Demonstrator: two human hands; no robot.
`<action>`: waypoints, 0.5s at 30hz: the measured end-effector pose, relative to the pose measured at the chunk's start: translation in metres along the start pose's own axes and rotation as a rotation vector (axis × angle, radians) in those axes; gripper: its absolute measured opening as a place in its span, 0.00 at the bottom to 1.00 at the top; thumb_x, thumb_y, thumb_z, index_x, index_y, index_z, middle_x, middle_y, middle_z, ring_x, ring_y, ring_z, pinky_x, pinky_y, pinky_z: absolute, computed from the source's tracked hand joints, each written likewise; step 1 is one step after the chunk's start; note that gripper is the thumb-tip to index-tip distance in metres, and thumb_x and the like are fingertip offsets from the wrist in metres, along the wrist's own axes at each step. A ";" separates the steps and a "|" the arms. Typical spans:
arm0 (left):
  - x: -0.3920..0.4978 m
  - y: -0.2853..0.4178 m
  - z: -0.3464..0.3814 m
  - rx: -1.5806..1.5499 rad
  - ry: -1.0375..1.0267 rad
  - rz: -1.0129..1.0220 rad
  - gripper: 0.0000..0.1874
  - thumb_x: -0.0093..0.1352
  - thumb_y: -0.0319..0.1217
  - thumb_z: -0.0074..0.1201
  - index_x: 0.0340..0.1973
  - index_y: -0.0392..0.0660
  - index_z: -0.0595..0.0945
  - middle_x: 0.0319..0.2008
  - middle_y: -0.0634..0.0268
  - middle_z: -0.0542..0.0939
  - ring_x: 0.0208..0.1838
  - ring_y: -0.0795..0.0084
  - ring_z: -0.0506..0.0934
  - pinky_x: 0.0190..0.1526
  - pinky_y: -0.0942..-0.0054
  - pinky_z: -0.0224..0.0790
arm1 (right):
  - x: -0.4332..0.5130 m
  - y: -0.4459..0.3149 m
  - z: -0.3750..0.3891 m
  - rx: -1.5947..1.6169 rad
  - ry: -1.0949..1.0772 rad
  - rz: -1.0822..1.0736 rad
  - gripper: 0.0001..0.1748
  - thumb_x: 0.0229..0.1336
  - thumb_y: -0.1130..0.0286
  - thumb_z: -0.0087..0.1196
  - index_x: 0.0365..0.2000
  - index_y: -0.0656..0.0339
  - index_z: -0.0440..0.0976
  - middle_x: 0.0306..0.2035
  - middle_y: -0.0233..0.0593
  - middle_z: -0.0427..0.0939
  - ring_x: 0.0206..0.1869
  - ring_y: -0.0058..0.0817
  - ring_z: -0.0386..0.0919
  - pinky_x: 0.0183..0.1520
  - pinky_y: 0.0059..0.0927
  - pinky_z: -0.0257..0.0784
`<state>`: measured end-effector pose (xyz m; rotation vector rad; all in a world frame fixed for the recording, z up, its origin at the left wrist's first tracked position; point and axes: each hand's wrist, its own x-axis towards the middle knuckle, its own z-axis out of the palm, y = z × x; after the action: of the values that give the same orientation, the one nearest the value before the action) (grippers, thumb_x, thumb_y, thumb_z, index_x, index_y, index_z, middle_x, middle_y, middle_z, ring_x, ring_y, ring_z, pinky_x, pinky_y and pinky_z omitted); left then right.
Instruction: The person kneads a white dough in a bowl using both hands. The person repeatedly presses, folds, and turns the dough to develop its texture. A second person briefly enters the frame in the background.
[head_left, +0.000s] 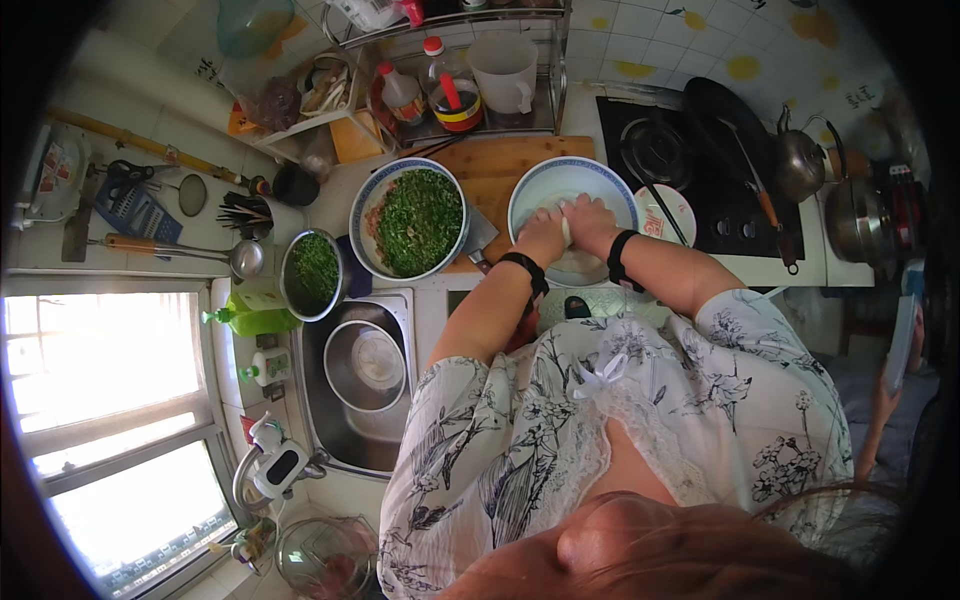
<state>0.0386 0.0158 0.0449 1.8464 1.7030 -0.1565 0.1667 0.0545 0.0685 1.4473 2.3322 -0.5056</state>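
Note:
Both hands are inside a white bowl (531, 187) with a blue patterned rim. My left hand (541, 234) and my right hand (589, 220) press side by side on a pale lump that looks like dough (566, 226); the fingers cover most of it. Left of this bowl stands a similar large bowl (358, 225) holding chopped green herbs (420, 221) over a pinkish mince (374, 225). Between the two bowls a cleaver (480, 234) lies partly hidden, its handle towards me. A plate (679, 208) with red marks and dark chopsticks (666, 208) sits right of the dough bowl.
A wooden cutting board (487, 157) lies behind the bowls. The stove (720, 214) on the right carries a wok (724, 120) and a kettle (799, 161). At left are a steel bowl of greens (315, 266) and a sink (352, 442) with a metal basin (365, 365). A rack (561, 75) stands behind.

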 end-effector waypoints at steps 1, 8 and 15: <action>-0.007 0.004 -0.006 0.018 0.013 0.029 0.36 0.66 0.35 0.54 0.68 0.42 0.59 0.62 0.48 0.68 0.64 0.46 0.69 0.62 0.53 0.65 | -0.001 0.006 -0.003 0.012 0.010 -0.021 0.41 0.45 0.57 0.68 0.61 0.45 0.64 0.58 0.49 0.65 0.59 0.51 0.70 0.56 0.47 0.74; -0.014 -0.011 -0.028 0.176 0.279 0.146 0.25 0.64 0.30 0.47 0.59 0.44 0.75 0.53 0.56 0.79 0.62 0.55 0.70 0.60 0.55 0.61 | 0.035 0.025 -0.010 0.160 0.067 -0.027 0.38 0.44 0.57 0.67 0.59 0.45 0.69 0.54 0.50 0.70 0.56 0.52 0.71 0.57 0.49 0.71; -0.012 -0.045 0.002 -0.155 0.772 0.381 0.18 0.66 0.34 0.47 0.52 0.48 0.80 0.47 0.59 0.81 0.56 0.59 0.74 0.59 0.59 0.61 | -0.026 0.018 -0.020 0.104 0.065 -0.329 0.40 0.42 0.56 0.68 0.59 0.47 0.69 0.54 0.50 0.67 0.57 0.52 0.69 0.61 0.46 0.68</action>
<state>-0.0045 0.0039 0.0335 2.2165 1.6957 0.9222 0.1917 0.0508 0.0962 1.1388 2.6482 -0.6850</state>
